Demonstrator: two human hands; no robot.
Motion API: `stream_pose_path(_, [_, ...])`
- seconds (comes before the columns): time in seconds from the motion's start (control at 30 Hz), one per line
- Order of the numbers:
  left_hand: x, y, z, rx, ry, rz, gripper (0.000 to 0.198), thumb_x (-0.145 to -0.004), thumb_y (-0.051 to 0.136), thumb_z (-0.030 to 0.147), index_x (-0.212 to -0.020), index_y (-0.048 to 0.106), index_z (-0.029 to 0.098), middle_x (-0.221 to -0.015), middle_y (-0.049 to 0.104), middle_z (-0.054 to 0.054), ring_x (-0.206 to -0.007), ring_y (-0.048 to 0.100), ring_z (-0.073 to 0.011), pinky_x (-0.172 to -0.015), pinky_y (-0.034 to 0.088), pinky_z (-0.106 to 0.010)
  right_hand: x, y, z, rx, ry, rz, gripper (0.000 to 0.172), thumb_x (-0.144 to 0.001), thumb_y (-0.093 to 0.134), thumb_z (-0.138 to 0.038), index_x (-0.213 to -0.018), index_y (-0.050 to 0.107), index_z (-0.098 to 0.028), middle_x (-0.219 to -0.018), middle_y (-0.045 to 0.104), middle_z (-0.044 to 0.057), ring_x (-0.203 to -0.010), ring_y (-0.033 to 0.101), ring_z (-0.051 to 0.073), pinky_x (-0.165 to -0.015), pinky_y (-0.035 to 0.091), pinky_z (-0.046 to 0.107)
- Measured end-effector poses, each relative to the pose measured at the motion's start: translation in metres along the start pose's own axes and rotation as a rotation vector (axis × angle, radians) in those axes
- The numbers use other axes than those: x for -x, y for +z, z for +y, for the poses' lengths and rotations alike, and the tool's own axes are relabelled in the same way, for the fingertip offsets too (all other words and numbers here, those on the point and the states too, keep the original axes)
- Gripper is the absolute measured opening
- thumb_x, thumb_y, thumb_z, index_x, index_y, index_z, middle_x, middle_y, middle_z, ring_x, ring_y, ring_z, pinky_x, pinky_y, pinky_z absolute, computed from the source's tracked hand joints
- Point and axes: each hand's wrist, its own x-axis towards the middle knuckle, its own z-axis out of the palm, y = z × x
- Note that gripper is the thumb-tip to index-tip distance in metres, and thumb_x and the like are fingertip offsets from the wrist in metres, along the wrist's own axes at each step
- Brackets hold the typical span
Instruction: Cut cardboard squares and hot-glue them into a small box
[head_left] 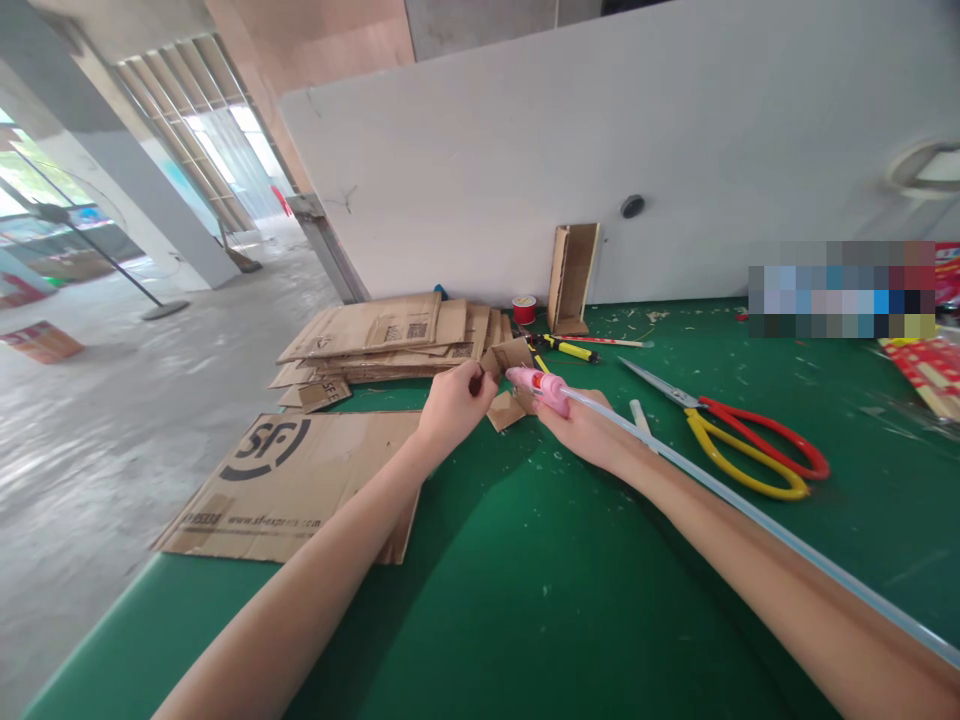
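My left hand [456, 402] is closed on a small folded piece of cardboard [510, 354], held up above the green table. Wrapped in my right hand [579, 428] is a pink glue gun [541, 385], its nozzle pointing left toward that cardboard. A long translucent glue stick [720, 488] runs out of the gun's back, over my right forearm. Below the nozzle, another small cardboard scrap [506, 410] shows near the table. Whether glue is on the cardboard is too small to tell.
Flattened cardboard [367, 335] is stacked at the back left, with a printed sheet [300, 490] in front. Scissors [720, 420] with red and yellow handles lie open at right. A yellow cutter [571, 348], a red spool [524, 308] and an upright cardboard box [574, 278] stand near the white board.
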Motion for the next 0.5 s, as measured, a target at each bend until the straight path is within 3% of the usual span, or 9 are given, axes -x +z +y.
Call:
stream_pose_path(0.17, [0.0,-0.001,0.0008,-0.001,-0.005,-0.001,0.024,-0.08,0.048,0.027,-0.059,0.04,0.019,-0.054,0.044,0.004,-0.052,0.038,-0.0094,-0.055,0.031,-0.023,0.0003,-0.0006,-0.0003,-0.071,-0.03,-0.021,0.039,-0.091,0.043,-0.026,-0.127,0.058,-0.028,-0.127,0.062,-0.001,-0.116,0.058,0.022,-0.093,0.046,0.03])
stream_pose_path(0.37, [-0.0009,-0.0024,0.0022,-0.013,-0.016,0.024,0.024,-0.08,0.047,0.027,-0.059,0.04,0.019,-0.054,0.044,0.004,-0.052,0.039,-0.0094,-0.056,0.032,-0.022,0.0006,-0.0014,-0.0012,-0.077,0.0,-0.027,0.04,-0.091,0.043,-0.026,-0.129,0.057,-0.028,-0.125,0.063,-0.001,-0.112,0.06,0.023,-0.093,0.047,0.031])
stream_pose_path(0.5, [-0.0019,-0.0027,0.0012,0.001,0.005,0.042,0.024,-0.079,0.048,0.026,-0.058,0.039,0.019,-0.054,0.043,0.004,-0.051,0.038,-0.0088,-0.055,0.03,-0.022,0.001,-0.0019,-0.0001,-0.114,-0.026,-0.033,0.042,-0.091,0.044,-0.024,-0.13,0.055,-0.029,-0.13,0.06,-0.002,-0.119,0.055,0.022,-0.098,0.044,0.031])
